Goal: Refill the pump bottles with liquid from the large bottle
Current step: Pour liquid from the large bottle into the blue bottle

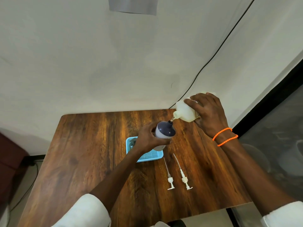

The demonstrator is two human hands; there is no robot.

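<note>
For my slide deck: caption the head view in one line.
Right hand tips the large bottle into the pump bottle held by the left hand.

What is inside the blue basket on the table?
In the blue basket, one grey rounded thing shows at the left end, too unclear to name. The mesh bottom is bare at the right end. The left hand and forearm cover the middle.

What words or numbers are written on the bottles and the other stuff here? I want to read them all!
There are no words or numbers that can be read.
Large bottle: a bit of label shows under the right hand, too small and covered to read.
Pump bottle in the left hand: no writing shows.
Blue tray and two pump heads: no writing shows.
</note>
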